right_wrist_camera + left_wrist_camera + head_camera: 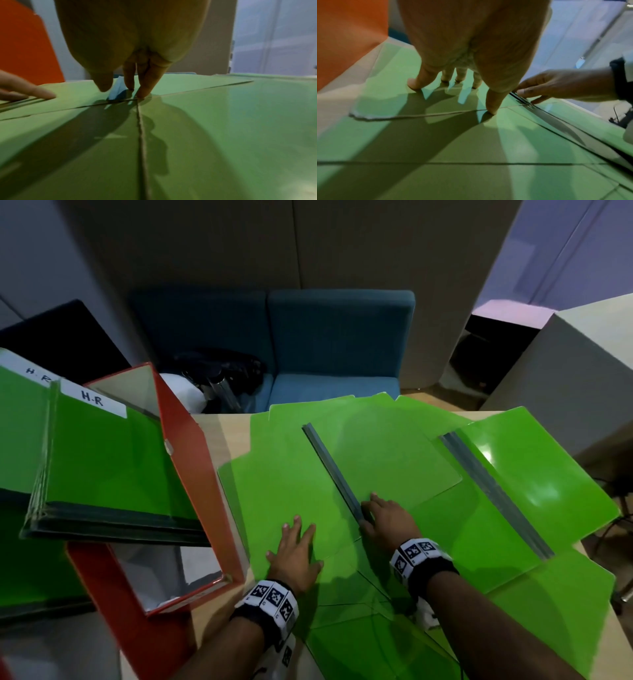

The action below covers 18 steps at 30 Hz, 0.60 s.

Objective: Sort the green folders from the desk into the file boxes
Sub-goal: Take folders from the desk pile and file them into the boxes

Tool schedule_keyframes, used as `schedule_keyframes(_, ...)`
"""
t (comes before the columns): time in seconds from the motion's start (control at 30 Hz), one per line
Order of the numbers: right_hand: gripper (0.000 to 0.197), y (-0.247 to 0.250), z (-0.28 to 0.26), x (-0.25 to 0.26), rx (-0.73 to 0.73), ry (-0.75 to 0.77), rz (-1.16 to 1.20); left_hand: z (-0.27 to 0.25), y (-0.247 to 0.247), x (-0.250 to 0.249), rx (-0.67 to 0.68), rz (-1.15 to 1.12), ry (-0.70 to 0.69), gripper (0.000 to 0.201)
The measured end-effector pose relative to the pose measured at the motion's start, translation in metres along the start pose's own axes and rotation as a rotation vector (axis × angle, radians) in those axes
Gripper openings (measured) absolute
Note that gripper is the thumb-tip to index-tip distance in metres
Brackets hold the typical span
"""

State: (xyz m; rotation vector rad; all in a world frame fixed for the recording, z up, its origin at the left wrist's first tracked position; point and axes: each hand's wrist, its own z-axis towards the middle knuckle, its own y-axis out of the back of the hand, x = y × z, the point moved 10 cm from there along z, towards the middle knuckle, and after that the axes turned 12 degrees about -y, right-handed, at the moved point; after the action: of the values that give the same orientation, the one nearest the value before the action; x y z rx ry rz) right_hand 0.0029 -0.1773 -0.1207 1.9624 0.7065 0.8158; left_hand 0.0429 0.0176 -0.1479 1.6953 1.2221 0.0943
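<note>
The near end of a grey spine bar [337, 474] is pinched between the thumb and the curled fingers [524, 92] of the right hand [388, 520]. The bar belongs to a green folder [298, 477] that lies flat on the desk [224, 436]. Its long axis runs from the right hand away and to the left, toward the far edge of the desk.

The left hand [296, 553] is laid flat on the same folder, left of the bar, with straight fingers spread apart and the tips pressed on the cover.

More green folders [534, 491] are spread overlapping on the right; one has a second grey bar pointing the same way.

At the left a red file box [202, 474] is seen beside the desk, and folders labelled "H-R" [102, 460] are stood in it.
</note>
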Motion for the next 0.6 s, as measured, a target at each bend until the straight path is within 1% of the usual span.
schedule_keyframes(0.07, 0.066, -0.013, -0.003, 0.001, 0.055, 0.001, -0.123, 0.0, 0.0, 0.002, 0.002, 0.005, -0.01, 0.083)
schedule_keyframes(0.1, 0.071, -0.015, -0.003, 0.002, 0.047, 0.004, -0.187, 0.001, 0.0, 0.003, -0.001, 0.002, -0.011, 0.084)
schedule_keyframes(0.13, 0.072, -0.015, -0.003, 0.003, 0.032, 0.001, -0.23, 0.001, 0.001, 0.004, -0.005, -0.002, -0.011, 0.084)
schedule_keyframes(0.2, 0.065, -0.017, 0.0, 0.002, 0.061, -0.026, -0.199, 0.002, 0.003, 0.006, -0.019, -0.022, -0.011, 0.085)
schedule_keyframes(0.27, 0.052, -0.015, 0.003, 0.002, 0.113, -0.03, -0.128, 0.001, 0.004, 0.006, -0.031, -0.052, -0.009, 0.084)
schedule_keyframes(0.33, 0.036, -0.008, 0.008, 0.004, 0.105, 0.004, -0.11, 0.002, 0.005, 0.005, -0.039, -0.067, -0.005, 0.085)
schedule_keyframes(0.4, 0.029, -0.002, 0.01, 0.005, 0.099, 0.021, -0.106, 0.005, 0.01, 0.005, -0.046, -0.049, 0.0, 0.086)
schedule_keyframes(0.43, 0.031, -0.001, 0.011, 0.005, 0.099, 0.022, -0.112, 0.006, 0.014, 0.006, -0.05, -0.03, 0.002, 0.086)
schedule_keyframes(0.53, 0.05, -0.008, 0.012, 0.006, 0.121, 0.0, -0.174, 0.011, 0.025, 0.006, -0.054, 0.028, -0.009, 0.085)
schedule_keyframes(0.6, 0.058, -0.013, 0.011, 0.007, 0.114, -0.015, -0.222, 0.013, 0.029, 0.007, -0.047, 0.033, -0.016, 0.083)
